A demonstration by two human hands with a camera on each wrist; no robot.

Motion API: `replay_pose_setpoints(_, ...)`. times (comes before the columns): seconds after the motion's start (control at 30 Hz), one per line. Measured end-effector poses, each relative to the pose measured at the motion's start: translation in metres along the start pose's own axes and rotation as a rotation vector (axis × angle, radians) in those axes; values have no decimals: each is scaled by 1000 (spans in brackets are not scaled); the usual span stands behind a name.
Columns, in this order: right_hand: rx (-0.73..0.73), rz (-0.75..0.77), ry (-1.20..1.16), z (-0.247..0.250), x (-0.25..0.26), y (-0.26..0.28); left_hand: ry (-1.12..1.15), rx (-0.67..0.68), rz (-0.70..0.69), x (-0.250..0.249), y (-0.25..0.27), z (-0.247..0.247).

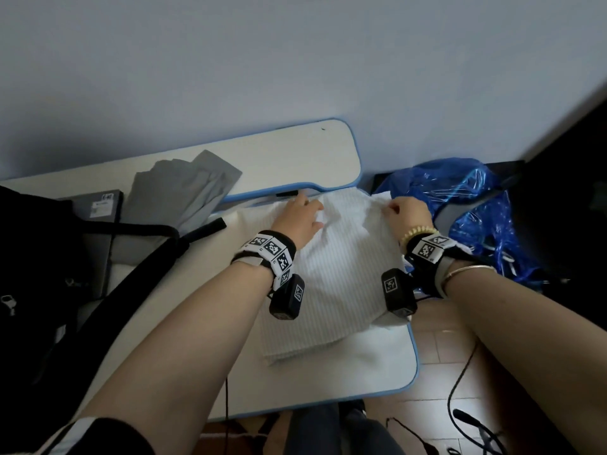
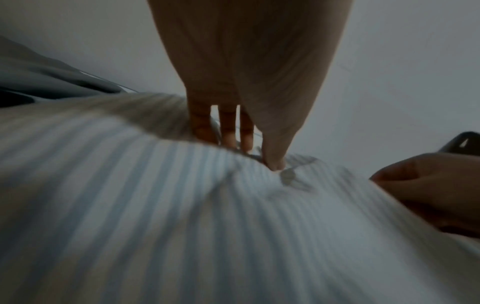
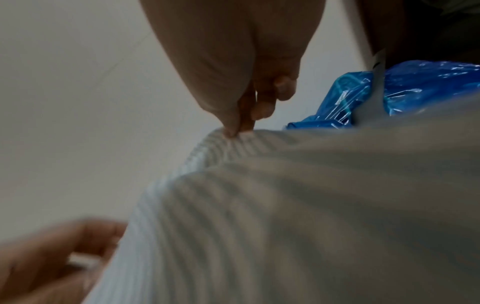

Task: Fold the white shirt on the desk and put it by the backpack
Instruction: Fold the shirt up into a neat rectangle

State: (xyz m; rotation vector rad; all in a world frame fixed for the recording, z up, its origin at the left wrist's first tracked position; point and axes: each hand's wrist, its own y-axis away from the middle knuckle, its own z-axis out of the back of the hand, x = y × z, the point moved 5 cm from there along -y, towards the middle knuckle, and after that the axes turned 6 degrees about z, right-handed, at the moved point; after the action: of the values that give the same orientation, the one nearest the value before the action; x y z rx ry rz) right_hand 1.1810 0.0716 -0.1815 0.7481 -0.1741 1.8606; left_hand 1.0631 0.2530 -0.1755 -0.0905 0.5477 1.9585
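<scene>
The white shirt [image 1: 331, 277], finely striped, lies partly folded on the right part of the desk [image 1: 377, 362]. My left hand [image 1: 307, 208] is at the shirt's far edge; in the left wrist view the thumb and fingers of this left hand [image 2: 249, 156] pinch a raised ridge of the shirt [image 2: 182, 216]. My right hand [image 1: 392, 210] holds the far right corner. There, the right hand [image 3: 237, 128] pinches the edge of the shirt [image 3: 311, 216] between thumb and forefinger. The black backpack [image 1: 49, 257] sits at the desk's left.
A folded grey garment [image 1: 184, 188] and a dark flat box [image 1: 98, 205] lie behind the backpack. A raised white shelf with a blue rim [image 1: 295, 159] runs along the wall. A blue plastic bag [image 1: 476, 208] sits just right of the desk. Cables lie on the tiled floor [image 1: 460, 405].
</scene>
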Motion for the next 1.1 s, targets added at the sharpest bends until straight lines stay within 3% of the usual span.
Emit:
replay_pose_setpoints(0.1, -85, -101, -84, 10, -6, -11, -74, 164, 58, 16, -4, -14)
replay_pose_setpoints(0.17, -101, -121, -96, 9, -8, -14, -72, 177, 76, 20, -6, -19)
replay_pose_setpoints(0.37, -158, -67, -134, 5, -8, -3, -101, -149, 72, 5, -25, 6)
replay_pose_setpoints(0.5, 4, -99, -103, -11, -6, 6, -70, 19, 79, -10, -41, -5)
replay_pose_setpoints(0.6, 96, -88, -150, -22, -7, 10, -36, 67, 55, -24, -49, -13)
replay_pose_setpoints(0.8, -37, 21, -324, -10, 4, 15, -39, 85, 8, -34, -56, -10)
replay_pose_setpoints(0.9, -149, 113, -376, 2, 16, 21, 144, -26, -21, -34, -53, 5)
replay_pose_setpoints(1.0, -212, 96, -147, 4, 19, 21, 373, -58, -58, -35, -42, 17)
replay_pose_setpoints(1.1, -70, 85, -106, -5, 32, 27, 507, -46, -73, -36, -32, 27)
